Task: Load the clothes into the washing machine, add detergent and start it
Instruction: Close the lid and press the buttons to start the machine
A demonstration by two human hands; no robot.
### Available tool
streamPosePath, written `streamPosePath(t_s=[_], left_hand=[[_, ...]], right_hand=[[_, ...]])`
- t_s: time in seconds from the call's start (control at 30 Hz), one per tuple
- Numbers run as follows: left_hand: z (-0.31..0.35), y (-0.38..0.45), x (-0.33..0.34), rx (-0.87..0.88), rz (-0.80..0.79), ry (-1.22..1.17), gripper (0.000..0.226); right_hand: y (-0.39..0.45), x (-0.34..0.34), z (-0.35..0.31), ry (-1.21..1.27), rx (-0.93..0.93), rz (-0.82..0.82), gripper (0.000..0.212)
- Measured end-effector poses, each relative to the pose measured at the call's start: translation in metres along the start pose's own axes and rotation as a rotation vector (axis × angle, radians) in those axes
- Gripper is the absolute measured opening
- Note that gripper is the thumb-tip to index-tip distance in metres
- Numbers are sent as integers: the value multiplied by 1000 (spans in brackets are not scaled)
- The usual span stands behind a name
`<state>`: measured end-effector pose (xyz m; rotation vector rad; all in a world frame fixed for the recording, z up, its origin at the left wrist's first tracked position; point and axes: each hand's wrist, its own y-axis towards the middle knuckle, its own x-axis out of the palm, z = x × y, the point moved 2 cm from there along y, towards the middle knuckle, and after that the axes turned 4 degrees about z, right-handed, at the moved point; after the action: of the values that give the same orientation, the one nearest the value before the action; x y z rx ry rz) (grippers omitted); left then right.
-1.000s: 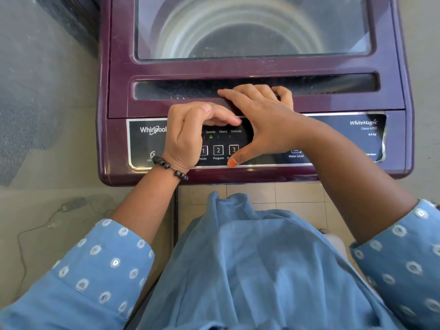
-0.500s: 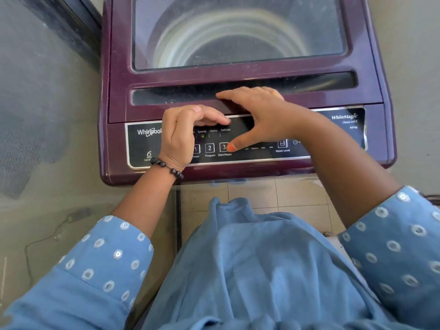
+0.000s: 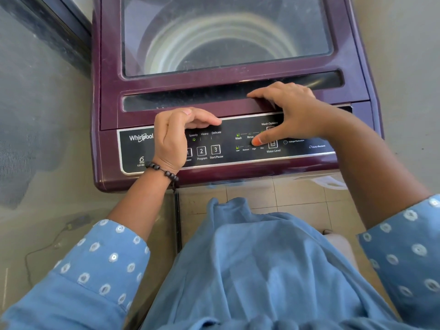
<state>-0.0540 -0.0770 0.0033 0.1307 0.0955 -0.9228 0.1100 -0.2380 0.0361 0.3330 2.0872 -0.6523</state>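
A purple top-loading washing machine [image 3: 107, 67] stands in front of me, its glass lid [image 3: 226, 32] down with the empty-looking drum showing through. My left hand [image 3: 173, 136] rests on the left of the black control panel [image 3: 228, 141], fingers loosely curled, covering the Power button. My right hand [image 3: 292, 115] lies across the lid's front edge, fingers straight at the handle recess [image 3: 190, 101]. Its thumb touches the panel by the Rinse and water-level lights. The Start/Pause button [image 3: 215, 150] is uncovered between my hands. A green Speedy light glows.
A cable [image 3: 47, 244] trails over the grey floor at the left. A dark frame [image 3: 59, 27] runs along the upper left. Beige floor tiles [image 3: 285, 194] lie below the machine's front. My blue garment [image 3: 262, 270] fills the lower view.
My right hand has slid to the right: its thumb left the Start/Pause button and now sits by the Rinse light. My left hand stayed on the panel.
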Motion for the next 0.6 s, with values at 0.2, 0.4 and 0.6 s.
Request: streamPosePath(t_s=[0.2, 0.4, 0.6], left_hand=[[-3, -2, 2, -3, 15, 3, 51], [-2, -2, 4, 23, 23, -22, 49], [-1, -2, 1, 41, 29, -21, 49]], right_hand=[[9, 12, -10, -66, 9, -1, 103], [8, 18, -28, -142, 49, -2, 107], [13, 38, -56, -207, 32, 82, 107]])
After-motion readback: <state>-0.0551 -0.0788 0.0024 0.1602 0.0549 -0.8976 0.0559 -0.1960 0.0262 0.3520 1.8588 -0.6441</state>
